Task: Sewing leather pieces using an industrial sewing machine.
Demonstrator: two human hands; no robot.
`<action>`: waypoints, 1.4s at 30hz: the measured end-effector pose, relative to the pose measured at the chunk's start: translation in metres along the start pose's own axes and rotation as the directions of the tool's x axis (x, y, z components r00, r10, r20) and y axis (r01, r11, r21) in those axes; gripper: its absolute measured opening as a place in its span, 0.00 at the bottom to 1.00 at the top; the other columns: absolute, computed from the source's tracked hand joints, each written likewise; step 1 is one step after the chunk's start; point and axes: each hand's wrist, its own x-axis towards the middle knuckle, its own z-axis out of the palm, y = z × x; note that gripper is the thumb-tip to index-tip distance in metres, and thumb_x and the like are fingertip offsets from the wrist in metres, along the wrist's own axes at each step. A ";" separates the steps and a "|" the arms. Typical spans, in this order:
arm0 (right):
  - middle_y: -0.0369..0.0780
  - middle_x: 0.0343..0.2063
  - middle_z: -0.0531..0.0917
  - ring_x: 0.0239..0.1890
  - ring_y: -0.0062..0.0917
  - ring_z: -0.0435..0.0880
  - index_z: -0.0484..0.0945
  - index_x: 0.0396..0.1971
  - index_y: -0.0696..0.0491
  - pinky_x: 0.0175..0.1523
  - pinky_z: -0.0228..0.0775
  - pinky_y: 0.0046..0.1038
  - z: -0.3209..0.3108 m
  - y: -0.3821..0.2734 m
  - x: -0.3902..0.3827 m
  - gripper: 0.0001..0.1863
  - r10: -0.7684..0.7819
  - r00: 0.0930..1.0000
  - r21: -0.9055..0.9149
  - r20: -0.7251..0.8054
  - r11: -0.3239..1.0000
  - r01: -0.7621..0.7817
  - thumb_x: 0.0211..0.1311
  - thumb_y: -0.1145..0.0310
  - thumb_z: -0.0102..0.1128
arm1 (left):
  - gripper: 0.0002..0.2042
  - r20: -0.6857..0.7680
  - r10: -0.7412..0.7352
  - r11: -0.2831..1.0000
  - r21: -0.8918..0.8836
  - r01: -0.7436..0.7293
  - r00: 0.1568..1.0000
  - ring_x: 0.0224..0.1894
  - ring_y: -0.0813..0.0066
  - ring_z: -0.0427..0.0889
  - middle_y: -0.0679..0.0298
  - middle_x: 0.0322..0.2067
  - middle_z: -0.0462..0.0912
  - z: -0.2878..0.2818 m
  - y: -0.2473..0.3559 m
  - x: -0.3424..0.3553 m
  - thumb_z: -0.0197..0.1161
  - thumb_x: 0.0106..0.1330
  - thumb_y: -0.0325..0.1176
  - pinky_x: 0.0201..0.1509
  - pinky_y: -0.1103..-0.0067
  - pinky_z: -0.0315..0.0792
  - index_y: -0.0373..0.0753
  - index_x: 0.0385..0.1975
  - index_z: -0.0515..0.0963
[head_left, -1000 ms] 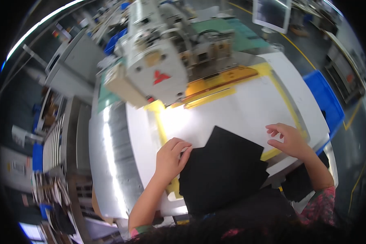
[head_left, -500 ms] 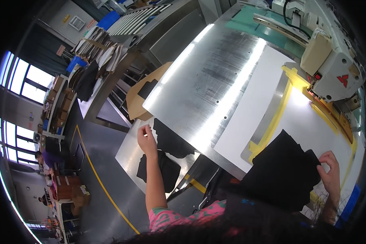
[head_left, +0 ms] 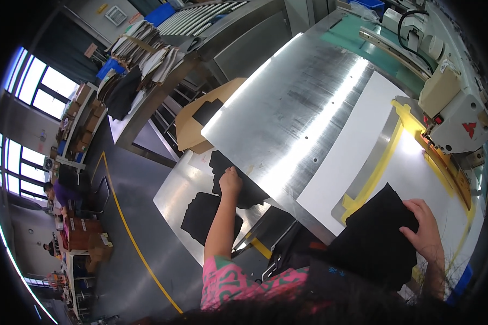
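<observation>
My left hand [head_left: 230, 183] reaches to a black fabric pile [head_left: 247, 190] on a low metal shelf, fingers closed at its upper edge; they look shut on a piece, though the fingertips are partly hidden. Beside my forearm lies a second black fabric pile [head_left: 200, 215]. In front of me on the right, a black fabric piece [head_left: 371, 233] lies over the near edge of the white work surface [head_left: 412, 179]. My right hand [head_left: 425, 230] rests on that piece's right edge, thumb and fingers spread apart.
A sewing machine head [head_left: 461, 119] stands at the right above a yellow-taped template [head_left: 371, 176]. A large metal plate [head_left: 287, 103] slopes across the middle. Behind it are a cardboard box [head_left: 192, 130] and a paper stack [head_left: 141, 51]. Far left, a person [head_left: 65, 195] sits.
My left hand has moved right and down onto the black fabric pile. My right hand has gone from pinching the fabric's edge to lying on it, and the raised corner is now flat.
</observation>
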 end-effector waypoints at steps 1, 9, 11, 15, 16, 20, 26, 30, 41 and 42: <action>0.43 0.48 0.76 0.52 0.39 0.75 0.75 0.45 0.57 0.55 0.69 0.32 0.002 0.001 0.001 0.24 -0.001 1.000 0.005 0.003 1.000 0.001 0.42 0.79 0.65 | 0.11 -0.021 -0.029 1.000 0.001 0.029 0.999 0.38 0.52 0.83 0.50 0.40 0.79 -0.002 -0.001 0.001 0.54 0.55 0.29 0.41 0.64 0.77 0.34 0.38 0.75; 0.43 0.53 0.75 0.57 0.38 0.73 0.75 0.45 0.57 0.63 0.61 0.34 -0.017 0.034 -0.009 0.20 -0.019 0.986 0.108 -0.163 0.993 0.037 0.48 0.76 0.60 | 0.12 -0.591 -0.427 0.886 -0.425 0.186 0.684 0.31 0.56 0.81 0.56 0.26 0.81 -0.117 -0.017 0.023 0.60 0.61 0.42 0.34 0.66 0.72 0.38 0.32 0.77; 0.43 0.52 0.75 0.57 0.38 0.73 0.76 0.44 0.57 0.63 0.62 0.34 -0.016 0.042 -0.010 0.19 -0.011 0.982 0.132 -0.187 0.991 0.037 0.47 0.77 0.60 | 0.11 -0.658 -0.311 0.944 -0.300 0.140 0.686 0.31 0.57 0.81 0.59 0.29 0.82 -0.156 -0.008 0.019 0.60 0.62 0.41 0.34 0.67 0.72 0.39 0.33 0.77; 0.43 0.50 0.77 0.55 0.38 0.74 0.77 0.41 0.58 0.60 0.64 0.32 0.001 0.058 -0.011 0.17 -0.014 0.986 0.192 -0.168 0.980 0.047 0.47 0.79 0.60 | 0.09 -0.724 -0.079 0.992 0.009 0.123 0.685 0.33 0.58 0.81 0.62 0.31 0.81 -0.173 -0.016 0.008 0.59 0.64 0.39 0.36 0.67 0.73 0.41 0.33 0.78; 0.43 0.49 0.77 0.54 0.38 0.75 0.77 0.41 0.58 0.59 0.65 0.32 0.004 0.061 -0.011 0.16 -0.031 0.986 0.200 -0.165 0.978 0.064 0.47 0.80 0.60 | 0.09 -0.725 -0.072 0.993 0.014 0.120 0.685 0.33 0.58 0.81 0.62 0.31 0.81 -0.167 -0.015 0.004 0.59 0.64 0.39 0.36 0.67 0.73 0.41 0.33 0.78; 0.43 0.48 0.78 0.52 0.38 0.75 0.77 0.40 0.57 0.57 0.66 0.32 0.004 0.065 -0.012 0.16 -0.045 0.985 0.210 -0.164 0.974 0.080 0.47 0.79 0.60 | 0.11 -0.282 0.055 0.998 -0.020 -0.063 0.958 0.38 0.56 0.81 0.60 0.33 0.80 -0.090 -0.007 -0.028 0.56 0.65 0.42 0.39 0.66 0.74 0.41 0.34 0.80; 0.43 0.45 0.78 0.49 0.38 0.77 0.77 0.38 0.57 0.55 0.67 0.33 0.007 0.072 -0.005 0.14 -0.102 0.981 0.223 -0.165 0.965 0.138 0.47 0.80 0.60 | 0.16 0.008 -0.108 0.964 -0.245 0.106 0.994 0.39 0.48 0.80 0.51 0.35 0.82 -0.023 -0.024 -0.045 0.51 0.68 0.45 0.43 0.60 0.73 0.40 0.38 0.80; 0.42 0.42 0.79 0.47 0.38 0.77 0.77 0.37 0.57 0.54 0.68 0.33 0.004 0.078 -0.007 0.13 -0.096 0.978 0.226 -0.186 0.964 0.138 0.48 0.79 0.60 | 0.18 -0.420 -0.326 0.894 -0.429 0.131 0.847 0.28 0.49 0.78 0.49 0.24 0.79 -0.101 -0.031 -0.013 0.51 0.69 0.43 0.33 0.64 0.69 0.33 0.29 0.77; 0.43 0.53 0.75 0.56 0.37 0.73 0.75 0.47 0.54 0.61 0.63 0.37 0.016 0.046 0.044 0.20 -0.208 0.923 0.143 -0.325 0.954 0.265 0.50 0.78 0.62 | 0.12 -0.277 0.493 0.547 -0.639 -0.541 0.825 0.24 0.55 0.74 0.51 0.22 0.74 -0.237 0.259 -0.059 0.56 0.66 0.35 0.29 0.68 0.67 0.32 0.26 0.73; 0.43 0.55 0.73 0.58 0.36 0.72 0.74 0.49 0.52 0.63 0.60 0.41 0.023 0.049 0.049 0.23 -0.366 0.829 -0.098 -0.423 0.928 0.360 0.49 0.76 0.63 | 0.12 -0.284 0.620 0.453 -0.632 -0.629 0.731 0.29 0.51 0.77 0.50 0.24 0.75 -0.227 0.286 -0.072 0.56 0.66 0.37 0.33 0.64 0.68 0.33 0.28 0.74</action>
